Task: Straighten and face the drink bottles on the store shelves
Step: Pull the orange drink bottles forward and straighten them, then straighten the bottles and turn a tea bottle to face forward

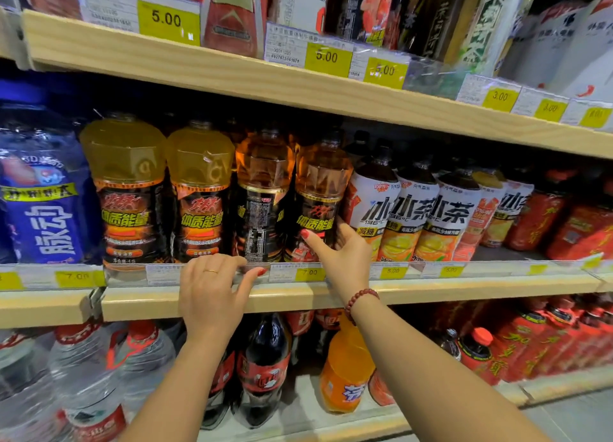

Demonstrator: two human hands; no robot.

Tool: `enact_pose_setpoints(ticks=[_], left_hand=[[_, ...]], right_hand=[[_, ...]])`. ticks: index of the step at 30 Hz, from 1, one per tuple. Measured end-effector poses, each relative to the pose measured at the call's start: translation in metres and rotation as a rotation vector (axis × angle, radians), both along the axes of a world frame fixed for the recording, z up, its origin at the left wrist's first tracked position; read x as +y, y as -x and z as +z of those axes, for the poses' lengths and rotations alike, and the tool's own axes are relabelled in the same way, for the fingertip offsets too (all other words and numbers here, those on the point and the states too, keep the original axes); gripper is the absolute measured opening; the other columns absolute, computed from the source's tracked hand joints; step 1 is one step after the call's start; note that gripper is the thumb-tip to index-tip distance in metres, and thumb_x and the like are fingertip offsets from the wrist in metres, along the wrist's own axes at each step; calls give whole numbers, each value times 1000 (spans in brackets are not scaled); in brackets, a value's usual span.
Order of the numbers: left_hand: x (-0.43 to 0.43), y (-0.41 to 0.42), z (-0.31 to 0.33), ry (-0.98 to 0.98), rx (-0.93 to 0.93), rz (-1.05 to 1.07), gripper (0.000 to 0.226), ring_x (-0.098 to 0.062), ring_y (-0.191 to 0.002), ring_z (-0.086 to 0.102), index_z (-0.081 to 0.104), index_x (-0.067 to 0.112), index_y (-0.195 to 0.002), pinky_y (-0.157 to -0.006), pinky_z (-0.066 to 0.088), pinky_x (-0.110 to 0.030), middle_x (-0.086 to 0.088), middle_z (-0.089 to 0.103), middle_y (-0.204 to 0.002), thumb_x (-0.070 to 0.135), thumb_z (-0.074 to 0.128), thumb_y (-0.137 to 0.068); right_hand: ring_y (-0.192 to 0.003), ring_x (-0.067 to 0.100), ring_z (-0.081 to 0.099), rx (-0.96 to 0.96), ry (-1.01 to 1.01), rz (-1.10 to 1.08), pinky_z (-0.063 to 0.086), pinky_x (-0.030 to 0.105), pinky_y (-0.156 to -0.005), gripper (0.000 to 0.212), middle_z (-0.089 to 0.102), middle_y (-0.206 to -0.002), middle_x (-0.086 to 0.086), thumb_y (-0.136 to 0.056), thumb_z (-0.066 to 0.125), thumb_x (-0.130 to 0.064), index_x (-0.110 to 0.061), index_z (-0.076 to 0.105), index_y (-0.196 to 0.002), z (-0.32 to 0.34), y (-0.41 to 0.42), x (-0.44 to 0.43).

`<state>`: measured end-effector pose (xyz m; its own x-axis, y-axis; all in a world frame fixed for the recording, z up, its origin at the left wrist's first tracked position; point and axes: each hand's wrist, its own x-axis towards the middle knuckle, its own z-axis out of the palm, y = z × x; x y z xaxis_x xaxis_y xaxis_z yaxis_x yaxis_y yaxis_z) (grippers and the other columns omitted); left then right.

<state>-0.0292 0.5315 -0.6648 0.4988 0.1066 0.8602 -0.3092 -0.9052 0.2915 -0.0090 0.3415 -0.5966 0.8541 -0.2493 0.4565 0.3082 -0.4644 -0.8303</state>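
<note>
Right grip (341,259) clasps rightmost energy bottle (320,192) at middle shelf (497,289) front edge, hiding its base. Left grip (209,289) rests loose-fingered on price rail (126,272). Caps lost in shadow.

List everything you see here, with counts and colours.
energy drink bottles: four, yellow-amber, middle shelf
blue bottle: one, blue, middle shelf left
iced tea bottles: about four, white labels, middle right
red bottles: several, red, far right
water bottles: at least two, clear, bottom left
cola bottles: at least two, dark, bottom centre
orange soda bottle: one, orange, bottom centre
price tags: many, yellow, shelf edges
left hand: resting on shelf edge
right hand: fingers around fourth energy bottle
</note>
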Motion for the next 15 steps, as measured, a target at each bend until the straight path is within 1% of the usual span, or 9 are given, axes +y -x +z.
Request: enact_pose_setpoints(ticks=[2,3,6,8,9,11,12,13,15], left_hand=[[0,0,-1,-18,-11,5,32,-25,-74,58,67,15,-80,-77,36,-36,0,63,-72,47,59,-83],[0,-1,-2,-23,-20,10,32,-25,-74,58,67,15,-81,-77,37,-36,0,63,-72,46,60,-83],[1,-4,-5,-36,-55,36,31,-26,-75,58,69,14,-82,-77,39,-39,-3,65,-73,45,65,-84],[1,-4,-5,-41,-78,43,30,-27,-75,59,69,13,-82,-77,40,-40,-5,66,-74,43,68,-84],[0,-3,-4,-37,-85,43,30,-28,-76,59,70,12,-82,-78,40,-41,-6,67,-74,42,69,-84],[-3,0,-1,-28,-76,52,30,-32,-76,61,71,10,-83,-79,41,-43,-9,68,-75,40,71,-84],[-4,2,0,-27,-66,57,30,-34,-77,61,71,9,-83,-79,41,-43,-10,68,-76,39,71,-84],[-4,2,0,-26,-58,61,31,-35,-77,61,71,9,-83,-78,41,-43,-11,68,-76,40,71,-85],[-3,0,1,-27,-47,61,33,-36,-77,61,71,10,-84,-77,41,-44,-12,68,-77,42,68,-86]], right_hand=[[-84,25,66,14,7,0,55,47,-76,55,71,-86,11,-73,73,-56,-4,65,-92,-2,0,-1],[-85,21,66,22,15,3,55,45,-78,53,71,-88,7,-74,73,-55,-7,65,-95,-2,1,-1],[-96,11,65,43,49,38,55,39,-91,54,71,-107,5,-78,74,-48,-9,65,-113,-2,-1,-8],[-114,10,59,88,52,96,50,36,-101,62,63,-127,6,-81,74,-40,-7,56,-130,-2,-1,-17],[-121,11,55,106,67,140,45,33,-106,62,59,-134,4,-83,73,-36,-9,52,-135,-3,0,-21],[-126,9,46,104,114,206,38,25,-109,68,50,-142,2,-86,72,-30,-10,42,-143,-4,3,-26],[-129,9,43,102,143,217,36,24,-108,72,46,-147,3,-86,71,-30,-9,37,-146,-4,5,-28],[-133,11,41,94,172,212,37,27,-110,73,43,-149,5,-87,70,-30,-8,35,-147,-3,8,-29],[-130,17,48,6,214,193,43,33,-107,63,51,-143,7,-88,68,-29,-8,44,-142,-2,14,-34]])
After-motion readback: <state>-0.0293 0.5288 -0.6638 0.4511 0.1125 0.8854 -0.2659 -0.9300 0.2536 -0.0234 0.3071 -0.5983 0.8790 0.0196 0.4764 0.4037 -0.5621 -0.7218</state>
